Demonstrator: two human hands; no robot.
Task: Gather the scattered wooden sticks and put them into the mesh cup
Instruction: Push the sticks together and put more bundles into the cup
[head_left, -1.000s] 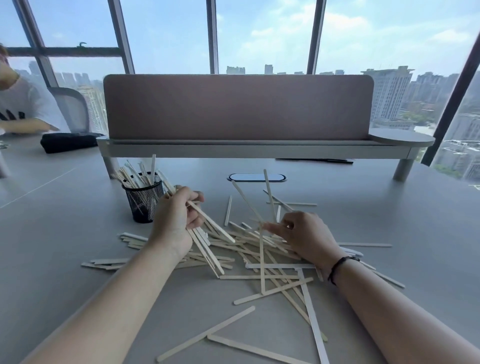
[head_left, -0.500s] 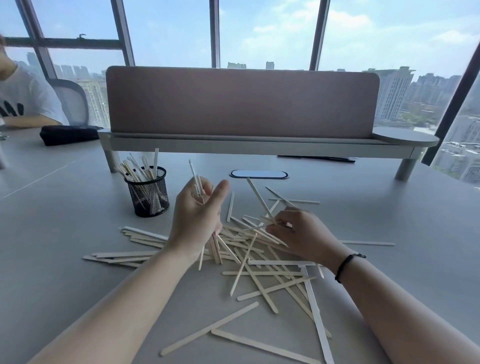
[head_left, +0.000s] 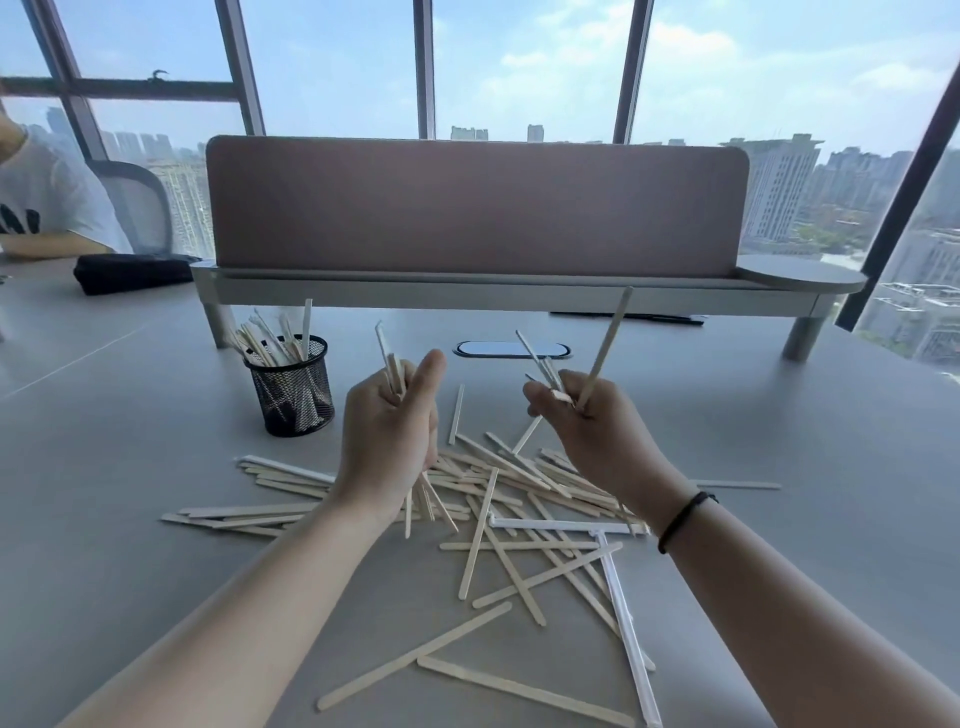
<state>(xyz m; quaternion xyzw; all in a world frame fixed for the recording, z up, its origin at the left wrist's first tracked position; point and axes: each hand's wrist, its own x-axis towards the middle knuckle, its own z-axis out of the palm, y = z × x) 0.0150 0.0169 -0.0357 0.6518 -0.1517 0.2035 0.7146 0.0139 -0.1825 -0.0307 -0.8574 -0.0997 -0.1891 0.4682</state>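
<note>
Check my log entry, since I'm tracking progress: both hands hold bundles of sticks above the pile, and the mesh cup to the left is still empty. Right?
Not quite. The head view shows the mesh cup already holds several sticks standing in it. The rest stands: the left hand and the right hand each grip sticks above the pile, with the cup on the left.

Person, two forearms showing: both are going bare, no sleeves appearing. Right wrist is wearing a thin black band (head_left: 684, 519). Left hand (head_left: 387, 436) and right hand (head_left: 602, 436) are wearing no gloves.
</note>
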